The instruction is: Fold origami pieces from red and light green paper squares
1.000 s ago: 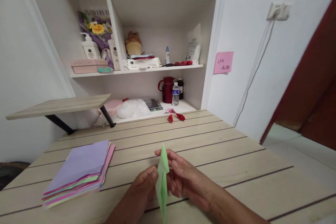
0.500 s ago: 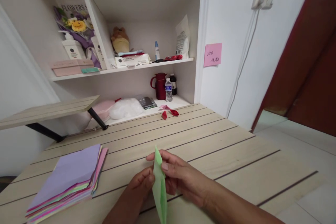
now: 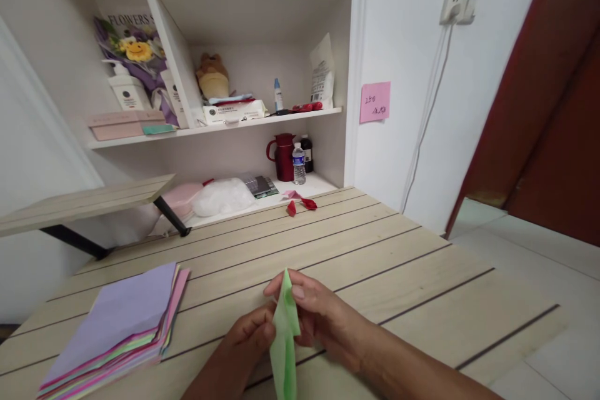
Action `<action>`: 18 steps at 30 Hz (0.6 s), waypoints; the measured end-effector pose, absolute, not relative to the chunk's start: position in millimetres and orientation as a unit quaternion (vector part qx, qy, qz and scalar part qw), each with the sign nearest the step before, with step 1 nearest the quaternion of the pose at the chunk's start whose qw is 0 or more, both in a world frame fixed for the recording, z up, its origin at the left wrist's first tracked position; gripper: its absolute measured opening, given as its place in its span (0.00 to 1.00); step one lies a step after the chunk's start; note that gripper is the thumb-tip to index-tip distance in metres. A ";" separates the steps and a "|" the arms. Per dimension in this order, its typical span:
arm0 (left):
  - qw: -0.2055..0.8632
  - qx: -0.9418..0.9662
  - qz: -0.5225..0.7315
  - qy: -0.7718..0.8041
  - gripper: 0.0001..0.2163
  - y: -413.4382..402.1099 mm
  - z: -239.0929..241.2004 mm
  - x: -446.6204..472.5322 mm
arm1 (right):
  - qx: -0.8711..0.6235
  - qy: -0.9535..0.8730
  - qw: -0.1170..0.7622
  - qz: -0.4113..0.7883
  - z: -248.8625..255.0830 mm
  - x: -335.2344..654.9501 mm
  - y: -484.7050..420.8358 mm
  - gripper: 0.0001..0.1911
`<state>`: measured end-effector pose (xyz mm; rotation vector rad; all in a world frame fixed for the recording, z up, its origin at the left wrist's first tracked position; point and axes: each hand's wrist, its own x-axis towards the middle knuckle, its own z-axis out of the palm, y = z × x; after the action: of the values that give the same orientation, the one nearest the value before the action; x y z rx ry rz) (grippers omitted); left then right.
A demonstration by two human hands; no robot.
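A folded piece of green paper (image 3: 284, 337), narrow and pointed at the top, stands upright between both hands just above the wooden table (image 3: 384, 262). My left hand (image 3: 248, 340) pinches its left side with fingers closed. My right hand (image 3: 319, 315) grips its right side, thumb and fingers pressed on the upper fold. A stack of coloured paper sheets (image 3: 117, 325), lilac on top, lies on the table to the left of my hands.
Small red folded pieces (image 3: 300, 203) lie at the table's far edge. Behind is a white shelf unit (image 3: 244, 119) with a red jug, water bottle, bottles and boxes. A raised wooden board (image 3: 84, 200) stands at left. The table edge drops to floor at right.
The view shifted slightly; my hands and the green paper stay together, the paper's tip now a little lower and my right fingers pressed closer on the upper fold.
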<state>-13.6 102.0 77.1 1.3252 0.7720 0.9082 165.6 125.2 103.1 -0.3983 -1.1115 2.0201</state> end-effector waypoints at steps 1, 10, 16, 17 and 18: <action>0.628 0.578 0.392 0.343 0.17 101.2 77.9 -13.9 | -0.162 -0.442 0.391 0.791 103.5 166.0 124.8 0.22; 0.642 0.568 0.398 0.325 0.17 102.3 77.4 -12.2 | -0.198 -0.457 0.407 0.766 103.7 166.5 124.3 0.19; 0.651 0.554 0.404 0.327 0.18 107.5 71.2 -18.4 | -0.169 -0.448 0.401 0.781 99.5 163.5 127.8 0.19; 0.650 0.555 0.403 0.327 0.18 108.1 71.3 -19.3 | -0.167 -0.446 0.402 0.782 98.8 163.3 128.5 0.19; 0.649 0.557 0.402 0.327 0.19 108.4 71.7 -20.0 | -0.164 -0.444 0.403 0.783 98.3 163.1 129.1 0.18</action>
<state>-20.0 108.4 71.7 1.2664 0.7438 0.9141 163.1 129.1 98.3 -0.4131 -1.1215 1.9793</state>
